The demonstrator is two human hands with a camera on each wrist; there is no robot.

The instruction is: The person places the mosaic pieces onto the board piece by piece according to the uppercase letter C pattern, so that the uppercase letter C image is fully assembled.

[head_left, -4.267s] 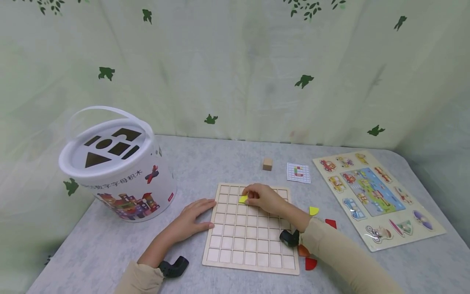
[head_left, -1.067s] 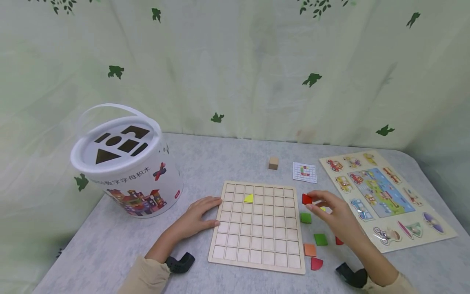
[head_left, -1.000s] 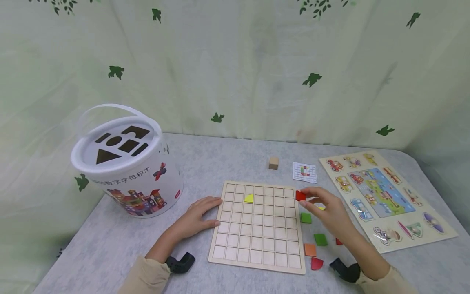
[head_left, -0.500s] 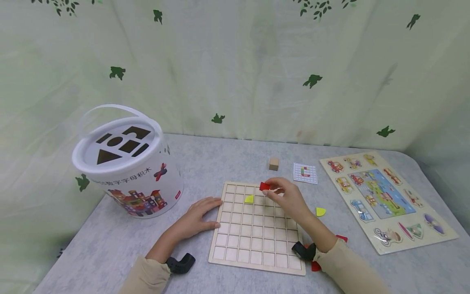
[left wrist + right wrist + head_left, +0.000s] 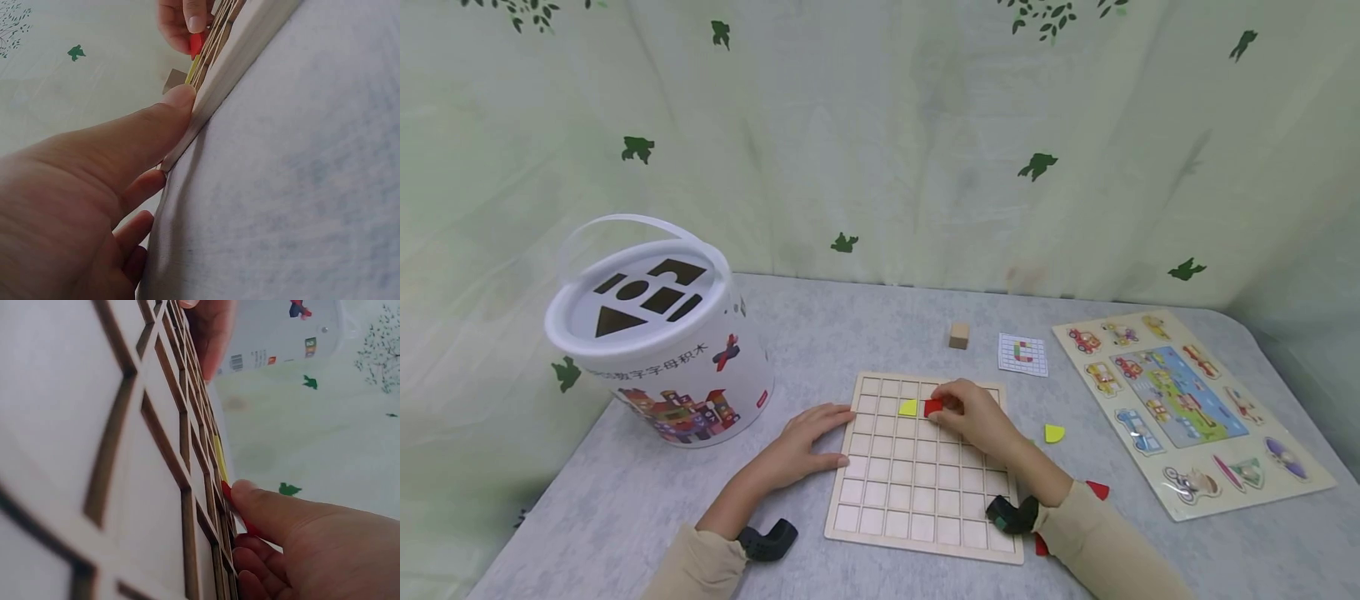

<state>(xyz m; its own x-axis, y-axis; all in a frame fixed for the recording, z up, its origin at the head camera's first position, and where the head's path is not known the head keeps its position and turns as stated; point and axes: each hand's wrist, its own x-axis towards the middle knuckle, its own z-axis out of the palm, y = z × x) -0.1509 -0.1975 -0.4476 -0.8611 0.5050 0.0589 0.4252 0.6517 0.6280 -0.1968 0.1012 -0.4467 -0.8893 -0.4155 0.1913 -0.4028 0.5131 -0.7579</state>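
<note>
one red tile has moved since half a second ago: then it was held over the back rows of the board; now it is down and slightly nearer the person, just right of the yellow tile. the yellow tile keeps its cell in the second row from the back. the right hand has come down too, while the left hand stays put.

the right grip is nearly closed, thumb and fingertips pinching the red tile by its right side. the left grip is spread, thumb and fingers well apart, touching the board's left edge.

the red tile is small, flat and glossy, partly covered by the fingertips; the right wrist view shows it tilted against the board, and whether it sits fully in a cell cannot be told. the yellow tile has a rounded corner. right of the board, on the tabletop, lie a yellow quarter-round and another red piece.
</note>
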